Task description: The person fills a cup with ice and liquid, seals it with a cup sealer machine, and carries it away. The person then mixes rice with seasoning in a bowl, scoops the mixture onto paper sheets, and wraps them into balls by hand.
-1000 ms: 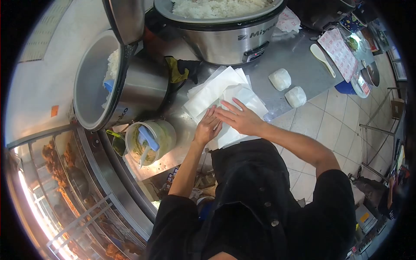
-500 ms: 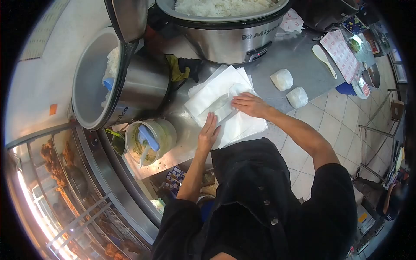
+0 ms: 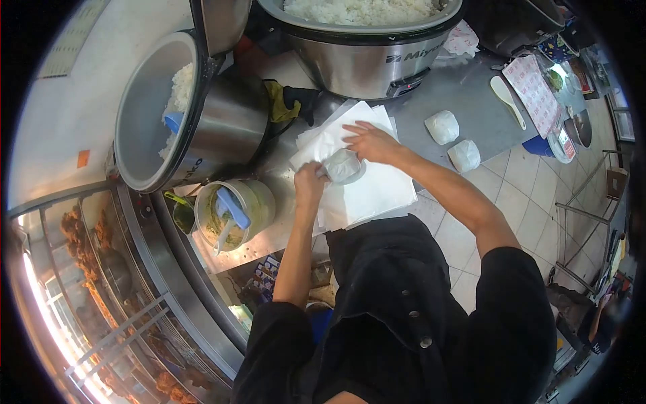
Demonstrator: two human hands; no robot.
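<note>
A stack of white paper sheets [image 3: 377,192] lies on the steel counter in front of me. On it sits a partly wrapped white bundle [image 3: 342,165], its contents hidden by the paper. My left hand [image 3: 310,183] is closed on the bundle's twisted left end. Above and right of the bundle, my right hand [image 3: 371,143] rests on the paper with its fingers spread. Two finished-looking white wrapped bundles, one [image 3: 442,127] above the other [image 3: 464,155], sit to the right of the stack.
A large cooker of rice [image 3: 356,60] stands at the back, a second open cooker [image 3: 225,128] at the left. Nearer are a tub with blue-handled utensils [image 3: 259,205] and a glass food cabinet [image 3: 108,269]. A white spoon [image 3: 507,101] lies right. Another person [image 3: 595,326] is at far right.
The paper around the bundle has been gathered, and my left hand has closed on its left end. My right hand has moved up and left, its fingers now spread. The view has shifted slightly.
</note>
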